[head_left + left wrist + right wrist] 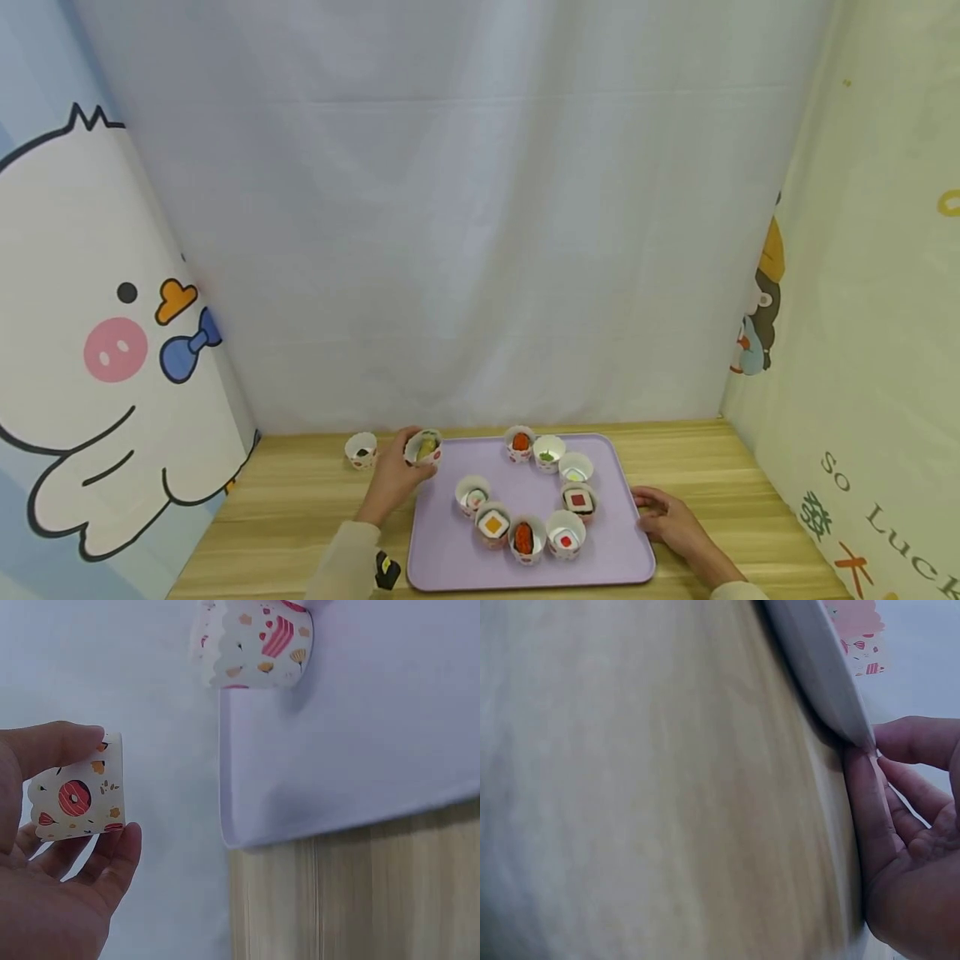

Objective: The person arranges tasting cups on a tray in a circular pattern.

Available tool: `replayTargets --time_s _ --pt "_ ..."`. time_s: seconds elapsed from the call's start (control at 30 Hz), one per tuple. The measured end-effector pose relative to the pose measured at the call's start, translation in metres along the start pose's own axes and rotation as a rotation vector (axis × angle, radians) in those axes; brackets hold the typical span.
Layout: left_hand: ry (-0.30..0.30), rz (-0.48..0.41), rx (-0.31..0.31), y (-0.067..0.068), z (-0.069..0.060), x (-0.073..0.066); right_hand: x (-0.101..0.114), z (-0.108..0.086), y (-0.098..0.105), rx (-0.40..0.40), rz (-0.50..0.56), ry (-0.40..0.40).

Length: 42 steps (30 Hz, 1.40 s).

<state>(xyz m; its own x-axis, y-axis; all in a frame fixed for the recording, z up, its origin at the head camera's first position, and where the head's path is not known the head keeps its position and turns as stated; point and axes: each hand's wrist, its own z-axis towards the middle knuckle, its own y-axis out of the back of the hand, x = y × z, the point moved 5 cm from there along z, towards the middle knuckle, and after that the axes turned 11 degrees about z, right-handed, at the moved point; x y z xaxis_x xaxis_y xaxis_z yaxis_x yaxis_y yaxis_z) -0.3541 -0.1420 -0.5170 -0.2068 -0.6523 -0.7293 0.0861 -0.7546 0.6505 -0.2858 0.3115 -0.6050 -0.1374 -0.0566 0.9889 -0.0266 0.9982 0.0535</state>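
Between thumb and fingertips, my left hand (pixel 397 473) holds a patterned paper cup (pixel 424 450) with a yellow-green piece inside, at the far left corner of the lilac tray (pixel 517 492). In the left wrist view that cup (pixel 75 799) shows a doughnut print and is apart from the tray (pixel 232 772). My right hand (pixel 675 525) grips the tray's right edge; the right wrist view shows the tray rim (pixel 832 682) at its thumb and fingertips. On the tray several similar cups stand in a curve, among them one with a red-orange piece (pixel 523 537) and one with a yellow-centred square (pixel 493 524).
Another paper cup (pixel 362 451) with a small dark piece stands on the wooden table (pixel 300 500), left of my left hand. A white cloth (pixel 480 250) hangs behind the table. Printed cloths rise on the left (pixel 67 250) and the right (pixel 862 333).
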Motion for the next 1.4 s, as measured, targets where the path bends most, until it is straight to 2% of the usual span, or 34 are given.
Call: replayTargets --time_s 0.33,0.53,0.67,0.9,1.17,1.4 --pt "-0.010 -0.010 0.004 -0.020 0.006 -0.015 0.001 -0.001 -0.001 -0.002 0.011 -0.001" --pt "-0.020 -0.040 0.032 -0.031 0.008 -0.023 0.002 -0.001 0.000 -0.008 0.009 -0.002" --pt "-0.021 -0.040 0.040 -0.038 0.010 -0.026 0.002 -0.001 0.000 0.000 0.004 0.002" --pt "-0.037 -0.034 0.016 -0.054 0.016 -0.027 0.001 0.000 0.000 -0.004 0.005 0.000" --pt "0.012 0.014 0.008 -0.069 0.019 -0.027 0.002 -0.001 0.000 -0.009 0.008 -0.007" --pt "0.049 -0.037 0.030 -0.080 0.019 -0.029 0.002 -0.001 -0.001 0.001 0.018 -0.001"
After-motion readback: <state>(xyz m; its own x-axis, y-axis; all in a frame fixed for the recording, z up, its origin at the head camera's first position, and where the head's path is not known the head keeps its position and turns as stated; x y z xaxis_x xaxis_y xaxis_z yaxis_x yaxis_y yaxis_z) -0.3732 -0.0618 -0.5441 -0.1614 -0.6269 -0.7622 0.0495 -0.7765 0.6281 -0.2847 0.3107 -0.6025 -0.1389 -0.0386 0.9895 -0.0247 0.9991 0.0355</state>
